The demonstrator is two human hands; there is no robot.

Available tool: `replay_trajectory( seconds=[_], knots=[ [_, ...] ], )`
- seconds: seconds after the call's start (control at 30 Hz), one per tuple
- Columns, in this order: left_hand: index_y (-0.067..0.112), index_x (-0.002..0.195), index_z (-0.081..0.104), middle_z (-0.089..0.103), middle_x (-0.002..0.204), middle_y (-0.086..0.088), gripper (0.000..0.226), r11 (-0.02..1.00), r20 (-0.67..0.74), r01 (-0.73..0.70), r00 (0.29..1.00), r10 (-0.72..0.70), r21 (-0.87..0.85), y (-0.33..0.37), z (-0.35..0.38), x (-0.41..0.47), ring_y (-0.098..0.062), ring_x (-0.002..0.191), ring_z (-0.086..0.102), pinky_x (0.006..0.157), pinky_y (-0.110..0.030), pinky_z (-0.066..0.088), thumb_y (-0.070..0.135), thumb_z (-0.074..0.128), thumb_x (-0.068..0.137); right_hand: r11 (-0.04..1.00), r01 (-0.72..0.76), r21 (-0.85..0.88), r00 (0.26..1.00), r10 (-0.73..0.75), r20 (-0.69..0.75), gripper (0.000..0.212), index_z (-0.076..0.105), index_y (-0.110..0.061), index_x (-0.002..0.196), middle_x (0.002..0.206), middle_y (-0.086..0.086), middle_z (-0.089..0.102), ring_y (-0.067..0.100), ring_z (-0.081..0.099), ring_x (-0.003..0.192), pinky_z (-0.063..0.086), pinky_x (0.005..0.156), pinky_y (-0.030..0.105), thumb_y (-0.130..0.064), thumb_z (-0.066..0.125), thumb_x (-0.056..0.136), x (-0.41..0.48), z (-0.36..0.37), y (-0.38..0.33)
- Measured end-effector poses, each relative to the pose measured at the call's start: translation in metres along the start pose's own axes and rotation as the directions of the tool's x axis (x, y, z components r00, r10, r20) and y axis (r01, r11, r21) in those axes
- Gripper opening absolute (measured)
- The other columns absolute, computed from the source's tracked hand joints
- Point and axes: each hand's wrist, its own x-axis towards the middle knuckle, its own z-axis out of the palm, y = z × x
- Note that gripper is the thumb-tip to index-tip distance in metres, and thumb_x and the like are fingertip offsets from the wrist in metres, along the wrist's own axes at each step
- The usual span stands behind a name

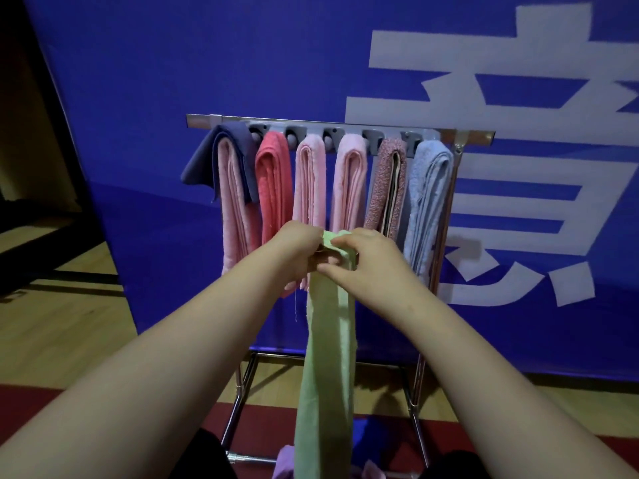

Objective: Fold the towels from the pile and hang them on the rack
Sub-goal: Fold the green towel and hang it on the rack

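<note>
A light green towel hangs in a long narrow strip from both my hands, in front of the rack. My left hand grips its top edge from the left. My right hand pinches the same top edge from the right, fingers curled over the cloth. The metal rack stands behind, its arms carrying several folded towels: navy over pink, coral, two pink, a speckled mauve one and a light blue one. The pile shows as purple and pink cloth at the bottom.
A blue banner with large white characters hangs right behind the rack. The rack's chrome legs stand on a wooden floor with a red stripe. A dark frame stands at the left.
</note>
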Motion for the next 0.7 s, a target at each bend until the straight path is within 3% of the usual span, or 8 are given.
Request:
replay_trajectory(
  seconds=[0.1, 0.17, 0.23, 0.3, 0.37, 0.47, 0.57, 0.7],
  knots=[
    [-0.009, 0.083, 0.054, 0.059, 0.075, -0.016, 0.014, 0.991, 0.049, 0.034, 0.998, -0.028, -0.128, 0.0, -0.001, -0.002, -0.024, 0.065, 0.065, 0.055, -0.03, 0.061, -0.006, 0.048, 0.096, 0.997, -0.066, 0.051, 0.995, 0.069, -0.077, 0.026, 0.071, -0.012, 0.114, 0.111, 0.004, 0.067, 0.018, 0.059, 0.106, 0.041, 0.093, 0.024, -0.02, 0.065, 0.089, 0.003, 0.005, 0.01],
    [-0.009, 0.09, 0.051, 0.061, 0.08, -0.022, 0.006, 0.987, 0.069, 0.051, 0.997, -0.041, -0.149, 0.001, -0.002, -0.002, -0.032, 0.076, 0.069, 0.069, -0.039, 0.062, -0.007, 0.048, 0.095, 0.988, -0.097, 0.12, 0.987, 0.111, -0.114, 0.02, 0.075, -0.013, 0.105, 0.102, 0.002, 0.07, 0.015, 0.061, 0.096, 0.045, 0.086, 0.025, -0.014, 0.063, 0.089, 0.003, 0.005, 0.013],
    [0.003, 0.115, 0.043, 0.062, 0.086, -0.022, 0.021, 0.998, 0.007, 0.018, 1.0, -0.017, -0.064, -0.004, -0.005, 0.002, -0.032, 0.068, 0.068, 0.063, -0.044, 0.062, -0.002, 0.048, 0.095, 0.982, -0.107, 0.153, 0.983, 0.128, -0.131, 0.016, 0.076, -0.013, 0.099, 0.094, -0.001, 0.071, 0.011, 0.061, 0.087, 0.046, 0.08, 0.024, -0.012, 0.063, 0.089, 0.002, 0.003, 0.016],
    [0.016, 0.118, 0.043, 0.062, 0.079, -0.018, 0.027, 0.971, -0.031, -0.134, 0.989, 0.143, 0.199, -0.01, -0.009, 0.008, -0.031, 0.06, 0.064, 0.062, -0.048, 0.061, 0.004, 0.043, 0.094, 0.977, -0.12, 0.174, 0.978, 0.146, -0.147, 0.016, 0.076, -0.014, 0.097, 0.09, -0.004, 0.069, 0.007, 0.058, 0.084, 0.043, 0.074, 0.019, -0.012, 0.062, 0.09, 0.003, 0.001, 0.019],
    [0.01, 0.108, 0.058, 0.064, 0.072, -0.02, 0.026, 0.861, 0.038, -0.235, 0.969, 0.245, 0.45, -0.012, -0.012, 0.008, -0.03, 0.059, 0.063, 0.064, -0.047, 0.062, 0.006, 0.037, 0.094, 0.972, -0.136, 0.193, 0.971, 0.169, -0.167, 0.016, 0.075, -0.014, 0.096, 0.09, -0.007, 0.068, 0.007, 0.059, 0.087, 0.042, 0.074, 0.017, -0.011, 0.061, 0.09, 0.005, 0.001, 0.023],
    [0.001, 0.093, 0.065, 0.069, 0.075, -0.022, 0.028, 0.749, 0.124, -0.21, 0.978, 0.17, 0.628, -0.015, -0.015, 0.012, -0.033, 0.062, 0.065, 0.065, -0.042, 0.061, 0.008, 0.038, 0.096, 0.961, -0.16, 0.224, 0.962, 0.202, -0.183, 0.016, 0.074, -0.013, 0.097, 0.094, -0.004, 0.068, 0.01, 0.061, 0.09, 0.047, 0.082, 0.026, -0.011, 0.059, 0.092, 0.006, 0.0, 0.027],
    [0.007, 0.089, 0.065, 0.071, 0.08, -0.01, 0.021, 0.513, 0.158, -0.205, 0.978, 0.133, 0.833, -0.021, -0.027, 0.019, -0.027, 0.062, 0.064, 0.064, -0.04, 0.06, 0.018, 0.048, 0.092, 0.959, -0.177, 0.223, 0.949, 0.226, -0.219, 0.016, 0.072, -0.011, 0.1, 0.097, 0.0, 0.068, 0.013, 0.06, 0.092, 0.048, 0.085, 0.028, -0.012, 0.057, 0.094, 0.006, -0.005, 0.033],
    [0.025, 0.1, 0.062, 0.062, 0.093, 0.007, 0.013, 0.213, 0.164, -0.242, 0.93, 0.328, 0.947, -0.027, -0.041, 0.029, -0.02, 0.086, 0.061, 0.066, -0.035, 0.05, 0.027, 0.053, 0.09, 0.963, -0.229, 0.145, 0.944, 0.256, -0.21, 0.017, 0.072, -0.007, 0.102, 0.103, 0.005, 0.066, 0.016, 0.059, 0.096, 0.038, 0.08, 0.021, -0.013, 0.058, 0.094, 0.006, -0.004, 0.046]
  ],
)
